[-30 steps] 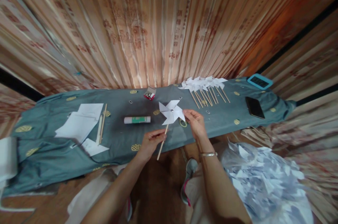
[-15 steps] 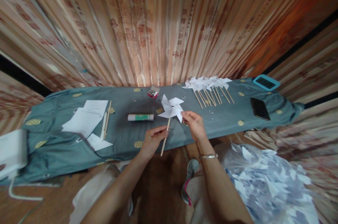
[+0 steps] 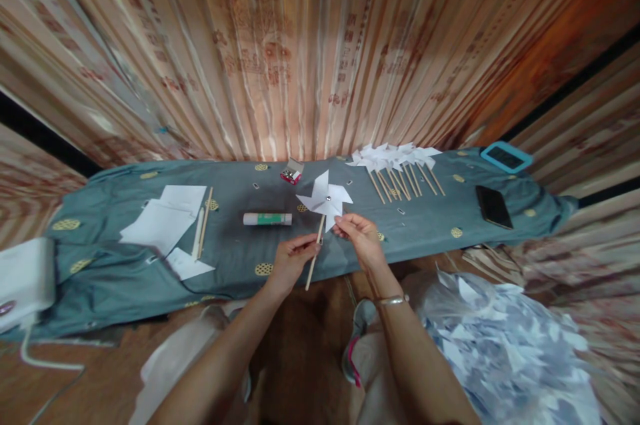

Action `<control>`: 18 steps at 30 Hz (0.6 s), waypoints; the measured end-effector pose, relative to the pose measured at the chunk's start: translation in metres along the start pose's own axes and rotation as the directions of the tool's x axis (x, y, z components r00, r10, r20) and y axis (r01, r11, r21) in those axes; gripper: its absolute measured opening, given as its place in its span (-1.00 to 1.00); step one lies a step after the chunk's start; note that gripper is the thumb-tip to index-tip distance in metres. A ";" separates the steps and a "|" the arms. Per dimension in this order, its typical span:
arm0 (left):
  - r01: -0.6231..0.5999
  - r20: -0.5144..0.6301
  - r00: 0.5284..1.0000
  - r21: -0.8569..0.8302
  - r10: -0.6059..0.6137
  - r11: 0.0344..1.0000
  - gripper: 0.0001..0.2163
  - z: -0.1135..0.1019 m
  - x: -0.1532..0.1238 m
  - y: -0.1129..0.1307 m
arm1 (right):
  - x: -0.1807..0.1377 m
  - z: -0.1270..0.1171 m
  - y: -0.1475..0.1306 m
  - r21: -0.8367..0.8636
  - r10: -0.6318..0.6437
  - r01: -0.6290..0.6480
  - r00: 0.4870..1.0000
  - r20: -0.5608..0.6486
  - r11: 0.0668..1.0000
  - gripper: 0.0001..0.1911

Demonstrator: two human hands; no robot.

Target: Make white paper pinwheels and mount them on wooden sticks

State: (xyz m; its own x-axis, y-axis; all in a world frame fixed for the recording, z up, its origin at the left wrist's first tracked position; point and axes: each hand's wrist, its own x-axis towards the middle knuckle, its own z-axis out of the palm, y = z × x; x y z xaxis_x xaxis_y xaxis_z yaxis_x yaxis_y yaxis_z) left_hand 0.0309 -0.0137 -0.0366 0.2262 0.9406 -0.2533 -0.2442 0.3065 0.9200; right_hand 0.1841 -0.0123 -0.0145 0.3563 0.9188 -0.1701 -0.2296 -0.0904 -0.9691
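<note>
A white paper pinwheel (image 3: 325,195) with a silver pin at its centre is held up over the near half of the table. My left hand (image 3: 291,261) is closed around its thin wooden stick (image 3: 313,261). The fingertips of my right hand (image 3: 361,234) pinch the lower blade. Left of the pinwheel lies a glue stick (image 3: 267,219) with a green label. Behind it sits a small open box of pushpins (image 3: 291,171). Several finished pinwheels (image 3: 393,157) lie in a row at the back right, sticks toward me.
White paper sheets (image 3: 160,225), a wooden stick (image 3: 205,221) and a white pen-like tool (image 3: 198,234) lie at left. A white device (image 3: 25,281) stands at the left end. A phone (image 3: 494,206) and a blue-framed clock (image 3: 506,157) lie right. A bag of paper pieces (image 3: 510,351) stands below.
The pinwheel's head has turned about its pin. My right hand has moved slightly left and down, its fingers now on the lower blade; my left hand keeps the stick.
</note>
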 end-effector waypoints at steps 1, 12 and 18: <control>0.000 0.001 1.000 -0.003 0.000 1.000 -0.69 0.000 0.000 0.000 | 0.000 0.001 0.000 -0.001 0.001 -0.001 1.000 0.008 1.000 -0.66; -0.054 0.049 0.997 0.024 0.053 0.998 -0.70 0.002 0.000 0.001 | -0.003 0.006 0.008 -0.008 -0.028 0.028 0.997 0.072 1.000 -0.67; -0.043 0.031 0.999 0.013 0.042 0.999 -0.70 0.001 0.001 -0.001 | -0.006 0.008 0.016 -0.068 -0.082 0.092 0.987 0.136 0.993 -0.65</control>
State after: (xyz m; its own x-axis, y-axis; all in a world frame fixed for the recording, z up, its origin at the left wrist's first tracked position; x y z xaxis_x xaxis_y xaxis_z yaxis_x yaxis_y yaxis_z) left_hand 0.0321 -0.0128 -0.0379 0.2447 0.9477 -0.2047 -0.2418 0.2641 0.9337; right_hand 0.1712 -0.0164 -0.0275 0.2477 0.9667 -0.0644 -0.1338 -0.0317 -0.9905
